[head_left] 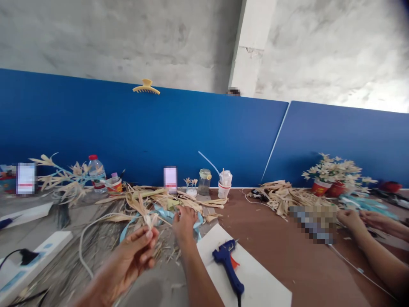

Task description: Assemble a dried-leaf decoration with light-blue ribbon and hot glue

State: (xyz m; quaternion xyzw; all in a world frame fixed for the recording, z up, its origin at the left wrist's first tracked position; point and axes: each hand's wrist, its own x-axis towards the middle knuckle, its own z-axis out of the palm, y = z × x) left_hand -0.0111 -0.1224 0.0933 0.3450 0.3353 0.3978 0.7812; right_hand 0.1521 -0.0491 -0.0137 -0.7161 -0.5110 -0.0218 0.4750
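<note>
My left hand (138,251) is raised over the table with its fingers pinched on a small dried-straw flower piece (148,218). Farther out, my right hand (184,222) reaches into a heap of dried straw leaves (153,201) mixed with light blue ribbon (161,212); its fingers curl into the heap, and what they grip is hidden. A blue glue gun (227,264) lies on a white sheet (255,277) just right of my right forearm.
Another person's hands (364,219) work at the right beside a second straw pile (284,197) and potted straw flowers (332,175). A water bottle (96,172), jar (204,181) and cup (224,185) stand along the blue partition (159,132). A power strip (28,264) lies at left.
</note>
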